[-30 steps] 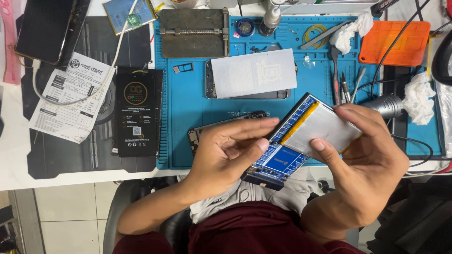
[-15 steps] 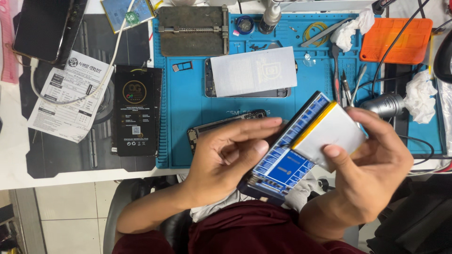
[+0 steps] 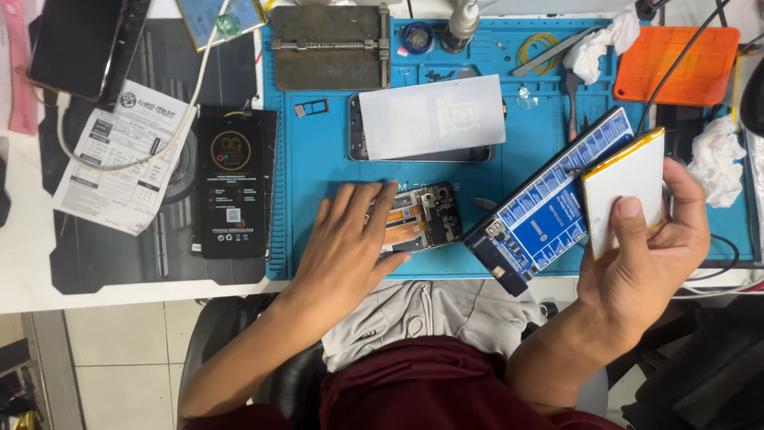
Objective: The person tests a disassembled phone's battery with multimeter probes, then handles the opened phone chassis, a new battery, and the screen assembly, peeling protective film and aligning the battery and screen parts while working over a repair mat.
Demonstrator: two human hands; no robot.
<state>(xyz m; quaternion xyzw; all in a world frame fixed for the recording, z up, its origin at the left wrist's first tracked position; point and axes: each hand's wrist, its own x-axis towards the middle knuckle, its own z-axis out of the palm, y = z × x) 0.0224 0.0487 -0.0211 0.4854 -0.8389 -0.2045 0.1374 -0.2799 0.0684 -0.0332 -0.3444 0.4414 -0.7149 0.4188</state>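
Observation:
My right hand grips a flat white battery pack with yellow edges together with a long blue circuit board that lies under it, tilted up to the right. My left hand rests flat, fingers spread, on an opened phone body whose inner parts show. The phone body lies on the blue work mat.
A second phone under a white sheet lies farther back on the mat. A black box and a printed paper sit at the left. An orange tray, crumpled tissues, a metal holder and cables line the back and right.
My left hand has let go of the blue board and moved down-left onto the opened phone. My right hand has carried the battery and board to the right.

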